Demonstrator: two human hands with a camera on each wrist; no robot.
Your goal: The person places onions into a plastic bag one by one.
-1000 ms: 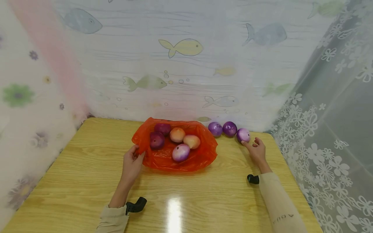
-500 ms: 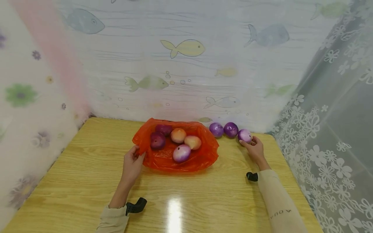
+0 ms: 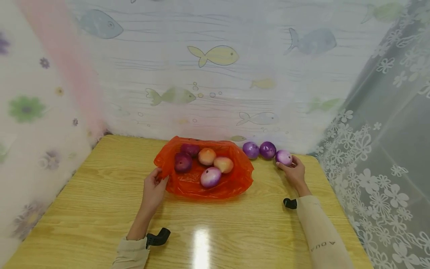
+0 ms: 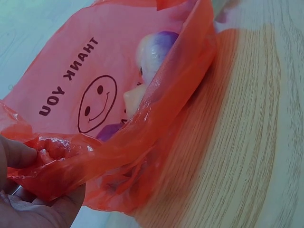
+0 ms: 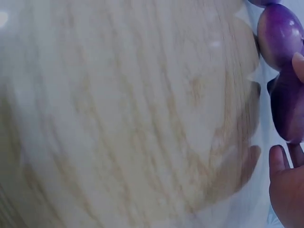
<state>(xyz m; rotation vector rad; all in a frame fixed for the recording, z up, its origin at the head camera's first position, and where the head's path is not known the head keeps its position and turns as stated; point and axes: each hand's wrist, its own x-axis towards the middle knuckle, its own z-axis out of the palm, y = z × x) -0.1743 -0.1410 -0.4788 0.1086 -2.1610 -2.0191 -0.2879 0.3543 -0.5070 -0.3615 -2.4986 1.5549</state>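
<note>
My left hand (image 3: 155,191) pinches the left edge of an orange-red plastic bag (image 3: 228,190), whose mouth is spread wide. Its thumb and fingers bunch the film in the left wrist view, where a printed smiley face and "THANK YOU" show on the bag (image 4: 61,71). Inside lie a purple-and-white onion (image 3: 211,177), two dark red-purple round ones (image 3: 183,162) and two pale orange ones (image 3: 207,156). At the right, my right hand (image 3: 295,173) grips a purple-and-white onion (image 3: 283,157), thumb on its near left side, fingers around its right.
Two more purple onions, a lighter one (image 3: 251,150) and a darker one (image 3: 267,150), sit in a row left of the gripped one. The wooden table (image 3: 235,231) meets a fish-patterned curtain (image 3: 215,104) behind them. A flowered sheer curtain (image 3: 376,186) hangs at the right.
My right hand has moved in and curled its fingers around the rightmost onion, which stays in its place in the row. The left hand keeps its pinch on the bag.
</note>
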